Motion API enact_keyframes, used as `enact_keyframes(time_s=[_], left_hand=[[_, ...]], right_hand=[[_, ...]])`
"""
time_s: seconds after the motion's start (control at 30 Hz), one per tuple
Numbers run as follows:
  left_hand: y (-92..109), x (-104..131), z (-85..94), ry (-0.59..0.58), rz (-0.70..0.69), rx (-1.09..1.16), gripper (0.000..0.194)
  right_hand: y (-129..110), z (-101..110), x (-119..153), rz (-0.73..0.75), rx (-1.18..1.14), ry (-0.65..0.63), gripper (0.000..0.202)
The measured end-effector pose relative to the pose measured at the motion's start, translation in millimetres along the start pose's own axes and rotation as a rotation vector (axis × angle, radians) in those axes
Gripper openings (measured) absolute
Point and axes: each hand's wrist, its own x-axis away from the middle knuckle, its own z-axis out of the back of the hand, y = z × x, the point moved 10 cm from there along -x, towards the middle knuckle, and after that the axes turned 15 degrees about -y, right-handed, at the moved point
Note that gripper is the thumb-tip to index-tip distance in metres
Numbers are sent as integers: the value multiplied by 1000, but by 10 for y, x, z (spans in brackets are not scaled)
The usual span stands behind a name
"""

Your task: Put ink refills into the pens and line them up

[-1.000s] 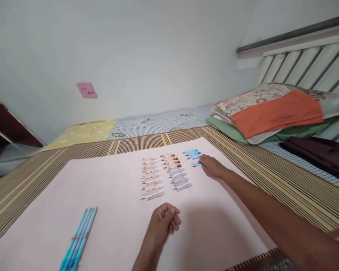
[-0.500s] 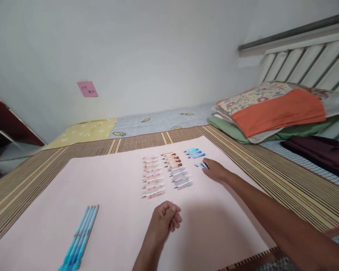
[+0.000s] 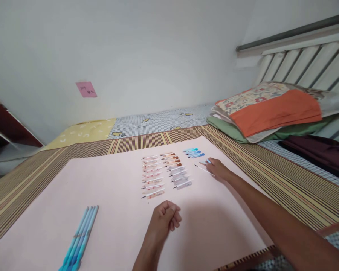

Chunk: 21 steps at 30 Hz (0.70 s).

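Observation:
My right hand (image 3: 215, 168) pinches a small light-blue pen part (image 3: 205, 162) at the right of the pink sheet (image 3: 115, 180). A thin white refill (image 3: 203, 169) with a dark tip lies just below its fingers. Above are short blue pen parts (image 3: 195, 153). My left hand (image 3: 167, 215) rests with curled fingers near the front middle; nothing shows in it. Pink-patterned parts with refills (image 3: 153, 186) form a column, beside brown-topped ones (image 3: 173, 162) and greyish ones (image 3: 182, 180). Several long blue barrels (image 3: 80, 237) lie side by side at the left.
A striped mat (image 3: 31, 177) lies under the sheet. Folded orange and floral fabric (image 3: 277, 111) is piled at the right, with dark cloth (image 3: 316, 154) nearby. A pink note (image 3: 86, 89) is on the wall behind.
My right hand has moved slightly right with the light-blue part. The white refill now shows apart from that part, on the sheet. My left hand has hardly moved.

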Motion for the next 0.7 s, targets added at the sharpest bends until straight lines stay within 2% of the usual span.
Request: enact_keyframes(time_s=[0.17, 0.43, 0.7], left_hand=[[-7, 6, 2, 5, -2, 0, 44], [-8, 3, 4, 7, -2, 3, 45], [-24, 0, 19, 27, 6, -7, 43]], right_hand=[[-88, -116, 59, -17, 173, -80, 18], [-94, -147, 53, -88, 318, -175, 11], [-218, -209, 293, -48, 417, -123, 9]])
